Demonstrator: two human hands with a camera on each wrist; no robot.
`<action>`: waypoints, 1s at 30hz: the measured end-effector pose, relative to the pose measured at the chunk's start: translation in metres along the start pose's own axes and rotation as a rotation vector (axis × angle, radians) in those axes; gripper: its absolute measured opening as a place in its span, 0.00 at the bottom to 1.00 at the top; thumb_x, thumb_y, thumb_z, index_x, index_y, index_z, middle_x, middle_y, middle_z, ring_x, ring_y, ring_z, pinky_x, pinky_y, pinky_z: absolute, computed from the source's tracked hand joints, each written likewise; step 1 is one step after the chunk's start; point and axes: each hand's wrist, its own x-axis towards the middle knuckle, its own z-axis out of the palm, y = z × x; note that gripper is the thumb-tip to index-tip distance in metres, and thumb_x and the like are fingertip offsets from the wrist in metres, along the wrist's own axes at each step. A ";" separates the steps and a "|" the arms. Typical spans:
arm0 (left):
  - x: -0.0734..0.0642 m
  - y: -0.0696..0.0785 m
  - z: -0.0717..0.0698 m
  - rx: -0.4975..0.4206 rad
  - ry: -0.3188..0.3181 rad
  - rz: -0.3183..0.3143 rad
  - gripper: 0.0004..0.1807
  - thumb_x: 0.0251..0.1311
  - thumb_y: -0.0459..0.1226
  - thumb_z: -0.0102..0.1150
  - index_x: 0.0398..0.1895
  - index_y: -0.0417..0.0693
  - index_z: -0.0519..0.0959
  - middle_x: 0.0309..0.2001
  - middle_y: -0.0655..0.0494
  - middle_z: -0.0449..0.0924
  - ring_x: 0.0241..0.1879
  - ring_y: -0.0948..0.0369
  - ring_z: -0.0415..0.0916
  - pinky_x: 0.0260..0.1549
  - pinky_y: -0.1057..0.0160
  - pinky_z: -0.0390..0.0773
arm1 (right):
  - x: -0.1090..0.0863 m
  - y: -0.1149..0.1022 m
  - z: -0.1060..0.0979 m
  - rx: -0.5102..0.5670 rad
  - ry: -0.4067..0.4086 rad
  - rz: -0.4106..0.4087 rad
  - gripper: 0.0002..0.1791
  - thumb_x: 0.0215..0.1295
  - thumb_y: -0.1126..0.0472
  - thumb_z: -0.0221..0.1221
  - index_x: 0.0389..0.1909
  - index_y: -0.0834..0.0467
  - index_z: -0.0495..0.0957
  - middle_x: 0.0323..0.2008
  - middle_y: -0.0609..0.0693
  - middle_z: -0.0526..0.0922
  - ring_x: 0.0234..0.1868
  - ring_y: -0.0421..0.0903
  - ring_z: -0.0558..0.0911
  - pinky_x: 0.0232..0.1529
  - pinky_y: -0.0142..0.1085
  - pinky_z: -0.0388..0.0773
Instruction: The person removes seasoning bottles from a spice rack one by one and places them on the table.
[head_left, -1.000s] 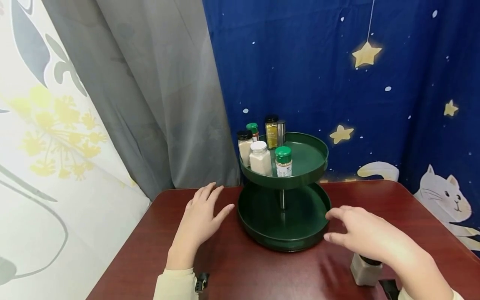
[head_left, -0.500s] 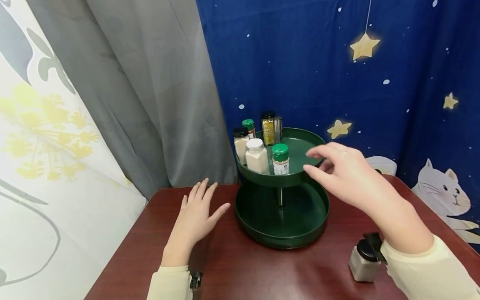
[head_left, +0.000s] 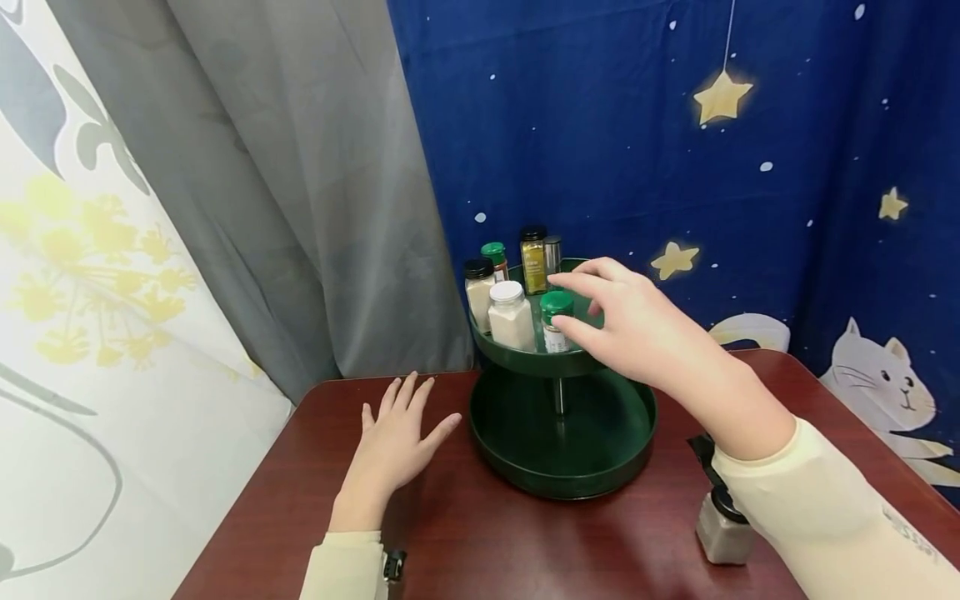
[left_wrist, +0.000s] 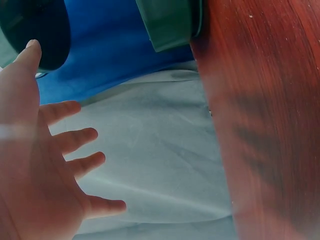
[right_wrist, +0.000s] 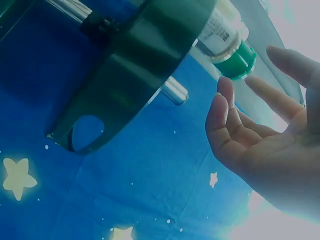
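My right hand (head_left: 626, 321) is over the upper tier of a green two-tier turntable (head_left: 525, 360), thumb and forefinger spread at the green cap of a small spice jar (head_left: 556, 340). In the right wrist view a gap shows between the thumb and the green cap (right_wrist: 236, 62); the other fingers bend loosely. Left of that jar stands a white-capped jar (head_left: 512, 321) of pale powder. My left hand (head_left: 393, 446) is held left of the turntable with fingers spread, holding nothing; the left wrist view shows its palm (left_wrist: 35, 170).
Behind on the upper tier are a black-capped jar (head_left: 480, 296), a green-capped jar (head_left: 495, 254), a yellow-labelled bottle (head_left: 533, 265) and a silver-coloured cylinder (head_left: 552, 254). A black-lidded square jar (head_left: 723, 533) stands on the red-brown table (head_left: 465, 542) under my right sleeve. Curtains hang behind.
My right hand has risen from beside the lower tier and moved left over the upper tier to the green-capped jar. My left hand stays nearly in place, its fingers a little more spread.
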 end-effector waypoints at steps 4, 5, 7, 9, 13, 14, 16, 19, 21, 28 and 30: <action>0.001 0.001 0.001 -0.006 0.008 0.009 0.51 0.70 0.77 0.38 0.86 0.59 0.58 0.87 0.50 0.51 0.87 0.43 0.46 0.76 0.20 0.45 | 0.004 0.001 0.007 -0.008 -0.019 -0.031 0.31 0.75 0.51 0.66 0.77 0.48 0.73 0.69 0.56 0.76 0.49 0.50 0.85 0.50 0.49 0.87; 0.001 0.001 0.001 -0.008 0.012 0.013 0.50 0.70 0.77 0.38 0.86 0.59 0.59 0.87 0.49 0.51 0.87 0.43 0.46 0.76 0.20 0.46 | 0.005 0.001 0.008 -0.013 -0.021 -0.038 0.32 0.75 0.51 0.66 0.77 0.48 0.73 0.68 0.56 0.77 0.48 0.50 0.84 0.50 0.48 0.86; 0.001 0.001 0.001 -0.012 0.020 0.020 0.50 0.70 0.76 0.39 0.85 0.58 0.59 0.87 0.49 0.52 0.86 0.43 0.47 0.77 0.21 0.48 | 0.006 0.003 0.012 -0.019 -0.024 -0.053 0.32 0.75 0.53 0.66 0.77 0.49 0.72 0.67 0.57 0.78 0.46 0.49 0.83 0.49 0.48 0.86; 0.000 0.002 0.001 -0.015 0.029 0.028 0.49 0.72 0.75 0.41 0.85 0.58 0.60 0.87 0.49 0.52 0.86 0.43 0.48 0.77 0.23 0.51 | 0.007 0.005 0.015 -0.023 -0.021 -0.075 0.31 0.76 0.54 0.66 0.77 0.51 0.73 0.65 0.57 0.80 0.45 0.48 0.83 0.49 0.47 0.85; -0.002 0.003 0.000 -0.025 0.054 0.048 0.46 0.74 0.71 0.45 0.84 0.57 0.61 0.86 0.49 0.54 0.85 0.43 0.50 0.78 0.27 0.56 | 0.008 0.007 0.021 -0.014 0.005 -0.112 0.28 0.75 0.57 0.65 0.74 0.55 0.75 0.60 0.57 0.82 0.43 0.48 0.82 0.48 0.46 0.86; -0.002 0.004 -0.001 -0.026 0.064 0.055 0.45 0.74 0.70 0.46 0.84 0.56 0.62 0.86 0.49 0.54 0.85 0.43 0.51 0.78 0.28 0.57 | 0.008 0.007 0.022 -0.011 0.012 -0.113 0.27 0.75 0.58 0.65 0.73 0.56 0.76 0.59 0.56 0.82 0.43 0.48 0.82 0.47 0.45 0.86; -0.003 0.004 -0.001 -0.032 0.082 0.066 0.44 0.74 0.69 0.47 0.84 0.56 0.63 0.85 0.49 0.56 0.84 0.43 0.53 0.77 0.29 0.59 | 0.008 0.008 0.024 -0.008 0.028 -0.107 0.26 0.75 0.58 0.65 0.71 0.57 0.77 0.57 0.56 0.82 0.43 0.49 0.82 0.46 0.44 0.85; -0.004 0.005 -0.004 -0.034 0.105 0.072 0.43 0.74 0.69 0.48 0.83 0.57 0.64 0.84 0.49 0.58 0.83 0.44 0.55 0.77 0.30 0.62 | 0.008 0.008 0.025 -0.009 0.047 -0.095 0.25 0.75 0.58 0.65 0.69 0.59 0.77 0.54 0.57 0.82 0.42 0.49 0.81 0.44 0.43 0.84; -0.004 0.006 -0.005 -0.037 0.113 0.072 0.42 0.74 0.68 0.48 0.82 0.57 0.65 0.84 0.50 0.58 0.83 0.44 0.55 0.76 0.31 0.63 | 0.008 0.008 0.025 -0.008 0.060 -0.089 0.24 0.75 0.58 0.65 0.69 0.59 0.77 0.53 0.56 0.82 0.41 0.49 0.80 0.43 0.43 0.83; -0.006 0.008 -0.009 -0.039 0.131 0.073 0.41 0.74 0.66 0.51 0.81 0.56 0.67 0.83 0.50 0.60 0.82 0.44 0.57 0.75 0.31 0.64 | 0.005 0.010 0.025 0.015 0.095 -0.098 0.23 0.75 0.59 0.65 0.67 0.59 0.78 0.51 0.55 0.81 0.40 0.50 0.80 0.42 0.42 0.83; -0.006 0.009 -0.010 -0.044 0.135 0.075 0.40 0.74 0.66 0.52 0.81 0.56 0.67 0.82 0.49 0.61 0.82 0.44 0.57 0.75 0.30 0.64 | 0.004 0.011 0.025 0.020 0.102 -0.099 0.22 0.75 0.59 0.65 0.66 0.59 0.78 0.52 0.56 0.81 0.41 0.50 0.80 0.42 0.42 0.83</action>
